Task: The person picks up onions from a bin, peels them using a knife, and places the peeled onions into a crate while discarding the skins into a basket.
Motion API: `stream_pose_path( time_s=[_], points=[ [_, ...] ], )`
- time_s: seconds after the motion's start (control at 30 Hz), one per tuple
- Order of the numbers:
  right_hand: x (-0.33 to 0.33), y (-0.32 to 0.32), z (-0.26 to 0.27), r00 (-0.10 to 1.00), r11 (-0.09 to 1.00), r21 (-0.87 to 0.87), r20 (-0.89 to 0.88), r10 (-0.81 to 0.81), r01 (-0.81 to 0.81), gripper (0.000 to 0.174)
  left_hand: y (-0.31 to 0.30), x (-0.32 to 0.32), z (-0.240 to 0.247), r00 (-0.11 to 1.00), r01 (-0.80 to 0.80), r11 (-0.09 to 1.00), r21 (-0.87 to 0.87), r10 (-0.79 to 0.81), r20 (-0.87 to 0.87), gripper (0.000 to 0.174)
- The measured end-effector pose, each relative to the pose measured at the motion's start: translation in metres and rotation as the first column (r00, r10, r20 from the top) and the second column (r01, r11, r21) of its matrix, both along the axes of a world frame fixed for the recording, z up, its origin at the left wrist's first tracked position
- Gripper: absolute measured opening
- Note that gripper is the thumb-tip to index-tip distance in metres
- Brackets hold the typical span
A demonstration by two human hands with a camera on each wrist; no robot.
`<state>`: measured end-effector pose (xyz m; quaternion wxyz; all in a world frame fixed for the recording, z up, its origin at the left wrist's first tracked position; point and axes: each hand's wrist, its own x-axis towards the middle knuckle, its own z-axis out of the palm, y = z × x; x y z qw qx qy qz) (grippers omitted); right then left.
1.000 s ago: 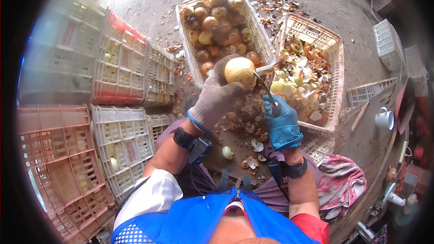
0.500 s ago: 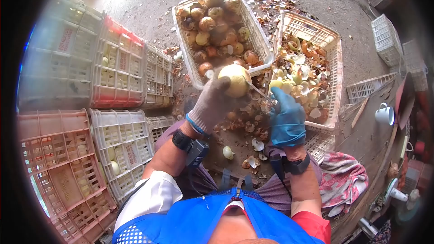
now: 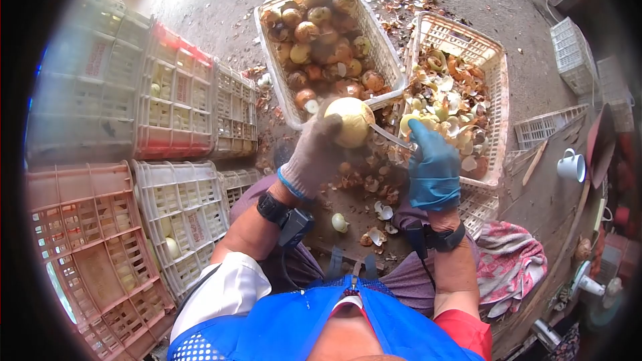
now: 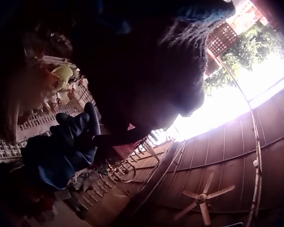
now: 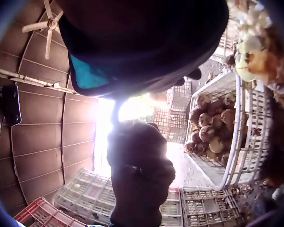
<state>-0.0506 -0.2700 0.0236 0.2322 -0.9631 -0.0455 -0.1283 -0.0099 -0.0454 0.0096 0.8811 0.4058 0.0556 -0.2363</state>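
In the head view, my left hand (image 3: 313, 152), in a knitted glove with a blue cuff, grips a large pale yellow onion (image 3: 349, 123) from the left and below. My right hand (image 3: 435, 172), in a blue rubber glove, holds a knife (image 3: 393, 138) with a slim, slightly curved metal blade. Its tip end reaches the right side of the onion. The blue glove hides most of the handle. Both hands are dark in the wrist views; the left wrist view shows the blue-gloved right hand (image 4: 61, 149) with fingers curled.
A white crate of unpeeled onions (image 3: 388, 47) stands ahead, beside a crate of peelings (image 3: 500, 93). Stacked crates (image 3: 179, 93) line the left side. A peeled onion (image 3: 340, 222) and scraps lie on the ground between the legs. A white mug (image 3: 571, 166) and a towel (image 3: 511, 261) are at the right.
My right hand has moved right and slightly up, and the knife has swung from steep to flatter against the onion. The left hand and onion have shifted slightly left and down.
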Motion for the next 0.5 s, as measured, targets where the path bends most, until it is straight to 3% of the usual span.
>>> stream_pose_path(
  time_s=[0.07, 0.17, 0.2, 0.3, 0.33, 0.4, 0.43, 0.5],
  points=[
    [0.003, -0.005, -0.005, 0.996, 0.999, -0.044, 0.081, 0.022, -0.018, 0.049, 0.015, 0.002, -0.021, 0.959, 0.183, 0.908, -0.378, -0.25, -0.136, 0.079],
    [0.003, -0.004, -0.003, 0.994, 0.997, -0.075, 0.106, 0.026, -0.018, 0.048, 0.005, -0.007, 0.0, 0.937, 0.016, 0.968, -0.252, -0.103, -0.334, 0.081],
    [0.003, -0.003, -0.002, 0.995, 0.997, -0.079, 0.102, 0.019, -0.011, 0.048, 0.006, -0.006, -0.005, 0.948, 0.05, 0.947, -0.319, -0.145, -0.282, 0.081],
    [-0.007, 0.01, -0.019, 0.983, 0.915, 0.403, -0.17, 0.069, 0.005, 0.045, 0.007, -0.003, -0.014, 0.968, 0.091, 0.927, -0.363, -0.168, -0.189, 0.081],
    [-0.011, 0.016, -0.024, 0.956, 0.827, 0.558, -0.274, 0.104, 0.07, 0.044, 0.003, -0.002, -0.003, 0.972, 0.053, 0.958, -0.282, -0.115, -0.205, 0.082],
    [-0.021, 0.031, -0.032, 0.818, 0.518, 0.8, -0.498, 0.288, 0.304, 0.044, 0.002, -0.002, 0.002, 0.978, 0.026, 0.981, -0.193, -0.065, -0.196, 0.082],
    [-0.02, 0.031, -0.033, 0.829, 0.558, 0.774, -0.501, 0.25, 0.299, 0.043, 0.003, -0.002, 0.0, 0.981, 0.041, 0.981, -0.191, -0.076, -0.176, 0.081],
    [-0.014, 0.024, -0.03, 0.961, 0.802, 0.587, -0.269, 0.068, 0.107, 0.043, 0.004, -0.003, -0.007, 0.982, 0.073, 0.974, -0.216, -0.107, -0.155, 0.08]
  ],
)
